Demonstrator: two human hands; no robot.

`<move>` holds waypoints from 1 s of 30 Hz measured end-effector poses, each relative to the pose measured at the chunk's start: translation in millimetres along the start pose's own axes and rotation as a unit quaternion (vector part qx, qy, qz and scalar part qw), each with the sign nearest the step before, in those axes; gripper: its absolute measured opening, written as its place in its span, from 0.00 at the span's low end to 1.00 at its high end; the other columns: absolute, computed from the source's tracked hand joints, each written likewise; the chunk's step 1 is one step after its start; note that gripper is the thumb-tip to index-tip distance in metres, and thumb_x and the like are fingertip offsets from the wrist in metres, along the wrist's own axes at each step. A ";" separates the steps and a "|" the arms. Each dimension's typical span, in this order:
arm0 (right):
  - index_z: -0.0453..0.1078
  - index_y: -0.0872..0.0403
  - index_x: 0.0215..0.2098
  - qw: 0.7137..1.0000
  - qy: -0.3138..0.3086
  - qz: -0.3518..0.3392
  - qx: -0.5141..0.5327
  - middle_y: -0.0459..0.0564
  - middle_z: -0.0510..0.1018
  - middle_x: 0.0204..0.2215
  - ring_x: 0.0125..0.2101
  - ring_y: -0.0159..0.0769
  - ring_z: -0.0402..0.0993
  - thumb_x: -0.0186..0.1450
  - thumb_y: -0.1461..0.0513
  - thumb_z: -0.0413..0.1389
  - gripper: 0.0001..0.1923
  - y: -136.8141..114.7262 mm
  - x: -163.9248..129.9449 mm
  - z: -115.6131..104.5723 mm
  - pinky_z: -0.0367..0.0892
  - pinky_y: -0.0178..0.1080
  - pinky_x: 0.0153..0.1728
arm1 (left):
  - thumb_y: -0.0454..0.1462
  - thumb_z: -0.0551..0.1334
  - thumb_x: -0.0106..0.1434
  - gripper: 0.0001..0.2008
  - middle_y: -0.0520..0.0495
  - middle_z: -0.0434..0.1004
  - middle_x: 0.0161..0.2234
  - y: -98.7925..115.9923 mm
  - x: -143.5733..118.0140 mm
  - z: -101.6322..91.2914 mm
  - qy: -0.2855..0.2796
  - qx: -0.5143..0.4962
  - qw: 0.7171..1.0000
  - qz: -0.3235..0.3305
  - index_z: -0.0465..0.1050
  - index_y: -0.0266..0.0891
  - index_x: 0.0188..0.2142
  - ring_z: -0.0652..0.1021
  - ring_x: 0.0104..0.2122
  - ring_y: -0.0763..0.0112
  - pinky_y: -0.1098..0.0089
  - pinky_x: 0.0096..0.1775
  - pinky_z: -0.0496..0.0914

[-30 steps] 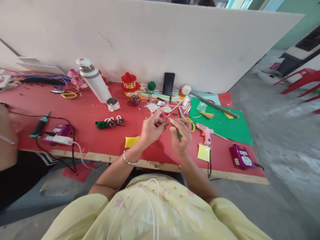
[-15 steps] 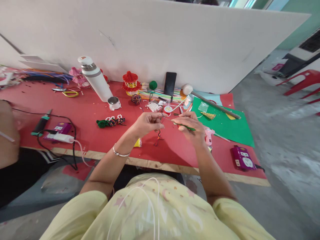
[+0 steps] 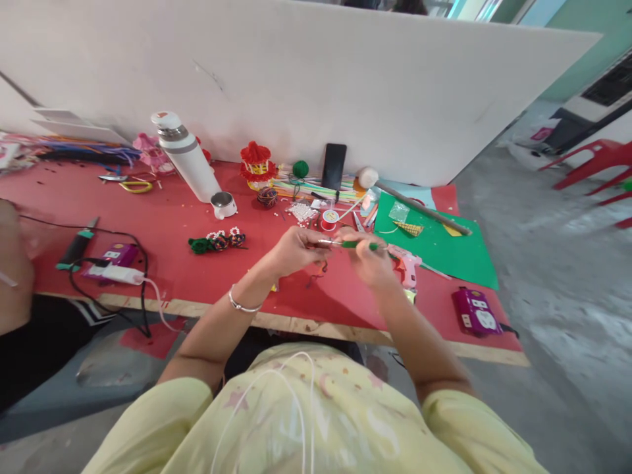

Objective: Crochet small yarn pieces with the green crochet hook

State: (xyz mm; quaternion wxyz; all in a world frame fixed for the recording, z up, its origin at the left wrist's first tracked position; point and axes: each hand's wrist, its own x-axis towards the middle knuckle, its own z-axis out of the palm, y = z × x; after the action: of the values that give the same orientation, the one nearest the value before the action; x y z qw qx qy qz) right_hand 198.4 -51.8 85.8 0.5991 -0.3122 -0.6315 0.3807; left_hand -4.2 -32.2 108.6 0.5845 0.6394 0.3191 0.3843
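My right hand (image 3: 374, 262) grips a green-handled crochet hook (image 3: 351, 244), held level with its thin metal end pointing left. That end reaches the fingertips of my left hand (image 3: 292, 251), which is pinched on dark multicoloured yarn. A strand of the yarn (image 3: 318, 268) with orange in it hangs below the left fingers; the part at the fingertips is too small to make out. Left of my hands lies a green and multicoloured crocheted piece with white beads (image 3: 216, 241). Behind them are a multicoloured yarn ball (image 3: 267, 197) and a spool of red thread (image 3: 330, 220).
A white flask (image 3: 190, 161) and its cup (image 3: 224, 205) stand behind. To the right are a pink glue gun (image 3: 407, 266), a green sheet (image 3: 457, 255) and a purple power socket (image 3: 476, 312). Another person's arm (image 3: 14, 263) is at the far left.
My right hand has turned the hook more level and brought it closer to my left hand. The left hand has shifted slightly lower, still pinching the yarn.
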 end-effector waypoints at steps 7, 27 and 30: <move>0.81 0.39 0.48 0.974 0.128 -0.112 -0.152 0.48 0.86 0.46 0.51 0.46 0.80 0.68 0.50 0.62 0.12 14.5 -17.9 35.7 0.74 0.55 0.56 | 0.42 0.77 0.51 0.16 0.50 0.78 0.26 -20.3 -3.5 16.4 0.058 -0.029 0.998 0.003 0.84 0.34 0.36 0.74 0.25 0.75 0.73 0.29 0.69; 0.83 0.44 0.42 0.983 0.124 -0.041 -0.132 0.49 0.87 0.40 0.44 0.43 0.81 0.70 0.54 0.62 0.09 -4.2 -17.4 22.3 0.75 0.50 0.51 | 0.32 0.67 0.60 0.42 0.57 0.75 0.26 -26.3 -9.7 14.7 0.127 0.141 0.979 0.075 0.58 0.38 0.72 0.72 0.25 0.77 0.75 0.31 0.66; 0.82 0.42 0.47 0.959 0.135 -0.119 -0.218 0.48 0.87 0.42 0.46 0.43 0.79 0.70 0.56 0.62 0.09 -0.4 -21.7 23.4 0.73 0.51 0.52 | 0.32 0.66 0.61 0.44 0.58 0.74 0.25 -27.8 -9.3 17.2 0.128 0.157 0.976 0.080 0.53 0.39 0.74 0.69 0.24 0.79 0.76 0.30 0.64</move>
State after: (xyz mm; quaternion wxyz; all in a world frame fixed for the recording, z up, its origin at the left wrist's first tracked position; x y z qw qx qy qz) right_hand 177.0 -73.0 75.0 0.6368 -0.4065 -0.6451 0.1145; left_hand 7.2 -45.6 79.5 0.3986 0.6917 0.3956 0.4540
